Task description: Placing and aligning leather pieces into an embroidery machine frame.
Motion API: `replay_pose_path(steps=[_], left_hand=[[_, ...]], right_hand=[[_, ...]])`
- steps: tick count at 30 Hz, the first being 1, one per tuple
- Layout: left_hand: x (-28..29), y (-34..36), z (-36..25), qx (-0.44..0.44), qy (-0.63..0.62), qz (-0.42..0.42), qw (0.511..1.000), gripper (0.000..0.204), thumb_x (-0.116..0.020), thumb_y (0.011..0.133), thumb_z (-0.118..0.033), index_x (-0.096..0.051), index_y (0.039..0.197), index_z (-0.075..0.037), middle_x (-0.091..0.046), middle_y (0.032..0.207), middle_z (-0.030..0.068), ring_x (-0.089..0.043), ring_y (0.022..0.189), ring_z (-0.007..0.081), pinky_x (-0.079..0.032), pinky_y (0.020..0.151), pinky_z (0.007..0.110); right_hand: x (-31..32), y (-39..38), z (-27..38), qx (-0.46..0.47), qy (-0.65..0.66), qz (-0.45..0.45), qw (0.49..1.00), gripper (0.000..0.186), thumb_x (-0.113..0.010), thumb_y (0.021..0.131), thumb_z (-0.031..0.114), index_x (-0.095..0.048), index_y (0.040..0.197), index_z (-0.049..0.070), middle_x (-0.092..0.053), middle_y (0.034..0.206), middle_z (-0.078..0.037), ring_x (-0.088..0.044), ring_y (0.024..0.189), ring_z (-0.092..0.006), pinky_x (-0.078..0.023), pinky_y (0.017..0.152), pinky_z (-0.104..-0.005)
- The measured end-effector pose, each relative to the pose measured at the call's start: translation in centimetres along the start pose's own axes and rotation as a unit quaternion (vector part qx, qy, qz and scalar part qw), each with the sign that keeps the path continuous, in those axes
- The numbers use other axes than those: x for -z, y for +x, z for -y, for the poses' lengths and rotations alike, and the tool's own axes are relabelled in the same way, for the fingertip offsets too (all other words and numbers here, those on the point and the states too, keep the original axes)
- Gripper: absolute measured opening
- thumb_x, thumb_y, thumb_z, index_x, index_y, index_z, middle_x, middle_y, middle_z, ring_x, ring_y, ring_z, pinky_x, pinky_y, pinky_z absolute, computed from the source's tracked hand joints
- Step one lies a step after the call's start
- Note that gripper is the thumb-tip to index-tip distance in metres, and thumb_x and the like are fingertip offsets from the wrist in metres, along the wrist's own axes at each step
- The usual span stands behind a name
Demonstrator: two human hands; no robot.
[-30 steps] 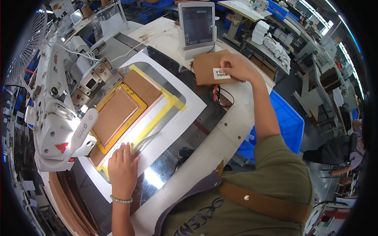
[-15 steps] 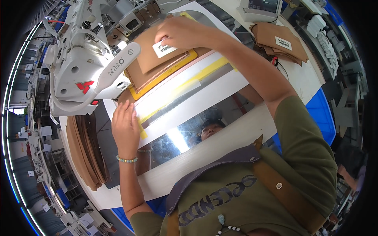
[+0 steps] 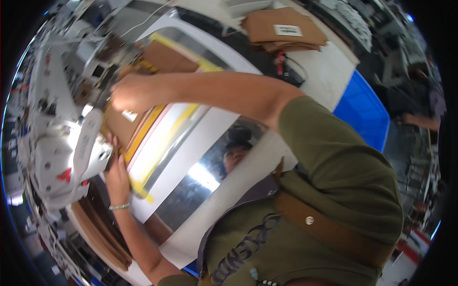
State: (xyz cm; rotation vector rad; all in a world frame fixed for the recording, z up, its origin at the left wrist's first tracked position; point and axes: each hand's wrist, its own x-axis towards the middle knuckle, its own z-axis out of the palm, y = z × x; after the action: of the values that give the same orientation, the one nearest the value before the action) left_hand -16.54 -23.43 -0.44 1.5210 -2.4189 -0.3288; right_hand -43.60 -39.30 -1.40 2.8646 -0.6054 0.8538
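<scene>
Versus half a second earlier: the right grip point(image 3: 136, 93) has shifted inward, closer to the machine head point(image 3: 52, 155). It was then holding the brown panel point(image 3: 121, 127) by its labelled part, with the panel partly over the yellow frame point(image 3: 146, 129). The panel now covers more of the inside of that frame, and its white label point(image 3: 129, 115) shows only in part, just under the right grip. The left grip point(image 3: 117, 174) lay flat by the near edge in the earlier picture; it now reaches up to the frame's near corner. The view has also turned.

Position: panel under and beside the right grip, on the side toward the person, next to the white lamp arm point(image 3: 88, 140). The left grip's fingers are at the panel's near corner, by the frame edge. Whether the panel lies fully flat cannot be told.

Grip state: right, fingers curled and blurred; cannot tell whether they pinch the panel or only press on it. Left, fingers extended toward the corner; cannot tell whether closed on an edge.

Surroundings: white sheet point(image 3: 195, 136) below the frame, over a shiny metal plate point(image 3: 188, 183) set in the bench point(image 3: 329, 74). Stack of brown pieces point(image 3: 286, 43), label uppermost, on the far right; more brown sheets point(image 3: 98, 233) near the left forearm.
</scene>
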Motion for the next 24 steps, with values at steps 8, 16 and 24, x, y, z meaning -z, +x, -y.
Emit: replay_pose_path(steps=[8,16,24], left_hand=[[0.7,0.9,0.2,0.011,-0.002,0.059,0.998,0.055,-0.029,0.117,-0.022,-0.040,0.166,0.000,-0.036,0.176,0.0133,-0.022,0.166,0.0377,-0.017,0.135,0.048],[-2.1,2.2,1.3,0.082,-0.261,-0.095,0.957,0.030,-0.057,0.110,-0.003,-0.067,0.138,0.005,-0.067,0.150,0.0091,-0.064,0.133,0.0218,-0.044,0.118,0.037],[-2.1,-1.9,11.6,0.085,-0.126,-0.147,0.977,0.038,-0.064,0.105,0.000,-0.065,0.143,-0.001,-0.069,0.146,0.0137,-0.066,0.132,0.0264,-0.047,0.115,0.040]], right_hand=[[-1.1,0.4,0.2,-0.053,0.053,0.092,0.993,0.016,-0.068,0.077,0.012,-0.081,0.086,0.008,-0.076,0.087,-0.014,-0.073,0.084,-0.0377,-0.061,0.077,-0.0486],[-1.3,-2.4,-1.7,-0.056,0.113,0.027,0.992,0.014,-0.067,0.081,0.003,-0.078,0.086,0.010,-0.075,0.086,-0.013,-0.073,0.085,-0.0363,-0.057,0.072,-0.0503],[-2.0,1.0,0.0,-0.051,0.123,0.051,0.990,0.010,-0.066,0.080,0.001,-0.074,0.081,0.007,-0.072,0.082,-0.015,-0.071,0.084,-0.0374,-0.056,0.071,-0.0513]])
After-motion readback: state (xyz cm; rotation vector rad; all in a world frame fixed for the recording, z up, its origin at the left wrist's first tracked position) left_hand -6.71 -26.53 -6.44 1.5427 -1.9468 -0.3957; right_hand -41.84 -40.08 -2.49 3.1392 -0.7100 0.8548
